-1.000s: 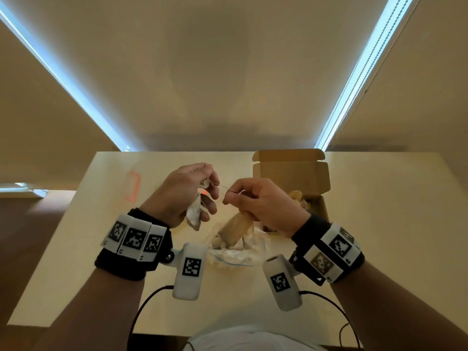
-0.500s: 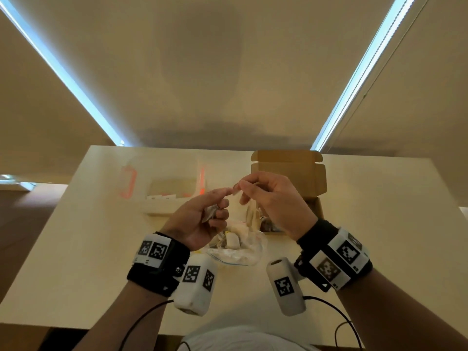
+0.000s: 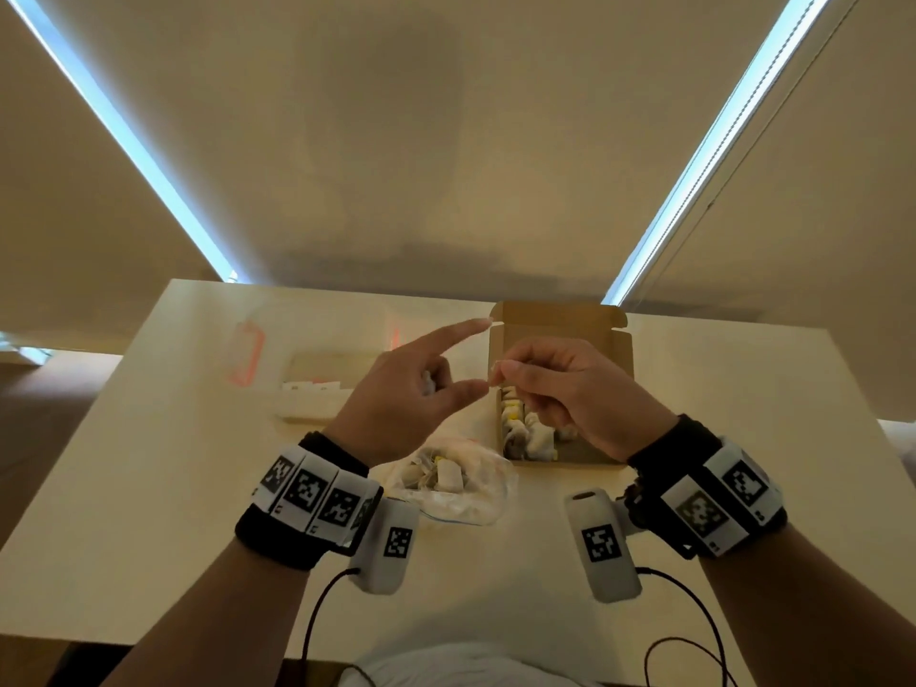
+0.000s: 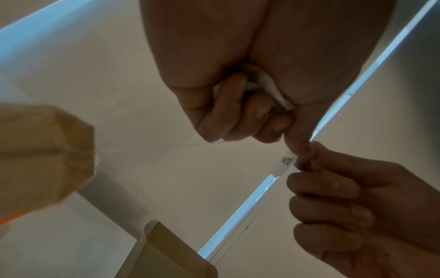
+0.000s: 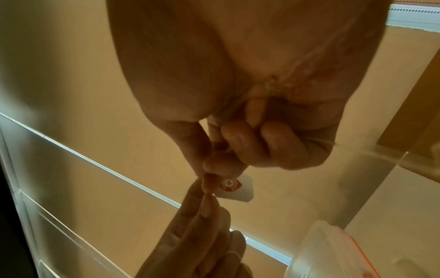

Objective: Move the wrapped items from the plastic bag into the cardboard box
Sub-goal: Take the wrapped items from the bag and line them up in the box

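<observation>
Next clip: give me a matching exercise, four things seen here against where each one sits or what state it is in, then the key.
Things:
1. cardboard box
2. plastic bag
3. left hand
4. right hand

Places or states:
A. lies crumpled on the table between the wrists, a few wrapped items inside
B. pinches a small white tag
C. stands open at the far side, packed with wrapped items
D. index finger stretched out, other fingers curled round a white wrapped item

Pairs: 1-C, 2-A, 3-D, 4-B

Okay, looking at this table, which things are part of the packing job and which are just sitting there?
Job:
plastic bag
cardboard box
wrapped items in the box
wrapped item held in left hand
right hand, pinching a small tag

Lying about:
clear container, orange clips
</observation>
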